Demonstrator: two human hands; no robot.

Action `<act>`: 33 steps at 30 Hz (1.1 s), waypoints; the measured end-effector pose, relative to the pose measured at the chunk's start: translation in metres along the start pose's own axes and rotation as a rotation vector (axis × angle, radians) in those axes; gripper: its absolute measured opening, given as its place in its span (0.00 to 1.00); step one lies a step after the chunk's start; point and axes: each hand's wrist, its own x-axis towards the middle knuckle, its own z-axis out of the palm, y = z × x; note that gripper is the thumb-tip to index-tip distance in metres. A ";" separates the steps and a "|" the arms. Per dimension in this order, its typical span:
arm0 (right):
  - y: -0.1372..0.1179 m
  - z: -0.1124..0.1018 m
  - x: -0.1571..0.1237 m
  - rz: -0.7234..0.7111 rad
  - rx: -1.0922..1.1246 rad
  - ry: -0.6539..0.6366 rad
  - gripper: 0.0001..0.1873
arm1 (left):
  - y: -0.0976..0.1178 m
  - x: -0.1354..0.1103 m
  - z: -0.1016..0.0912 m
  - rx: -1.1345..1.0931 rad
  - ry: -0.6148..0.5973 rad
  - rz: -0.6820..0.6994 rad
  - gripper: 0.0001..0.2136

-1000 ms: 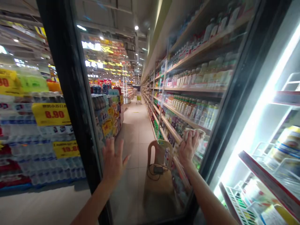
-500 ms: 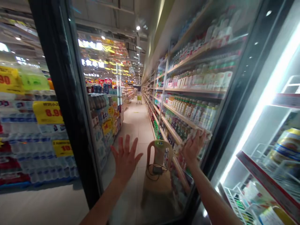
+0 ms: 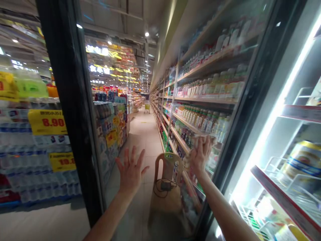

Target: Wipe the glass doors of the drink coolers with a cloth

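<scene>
A glass door (image 3: 140,214) in a black frame stands in front of me, and the aisle shows through it. Spread flat against the pane, my left hand (image 3: 130,174) has its fingers apart and holds nothing. A pale, crumpled cloth (image 3: 207,140) is under my right hand (image 3: 199,159), pressed to the glass near the right side of the frame. Part of the cloth is hidden behind the fingers.
Lit cooler shelves (image 3: 301,112) with cans and cartons stand close at my right. Behind the pane are a chair (image 3: 167,204) bearing a black device with a cable, and long shelves of bottles (image 3: 200,117). Stacked drinks (image 3: 40,160) with yellow price signs fill the left.
My right hand has moved a little left across the glass with the cloth. My left hand stays flat on the pane. The whole view has shifted slightly.
</scene>
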 end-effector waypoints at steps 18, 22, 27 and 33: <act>-0.052 0.009 0.012 -0.367 0.094 -0.126 0.26 | -0.003 0.000 0.004 0.035 -0.042 -0.017 0.26; -0.040 0.009 0.013 -0.398 0.056 -0.097 0.24 | -0.003 0.002 0.003 0.051 -0.038 -0.010 0.26; 0.000 0.006 0.055 0.106 0.019 0.156 0.27 | -0.002 0.002 0.004 0.057 -0.024 -0.004 0.27; -0.072 0.016 0.033 -0.448 0.100 -0.113 0.24 | -0.005 0.001 0.007 0.092 -0.001 0.017 0.27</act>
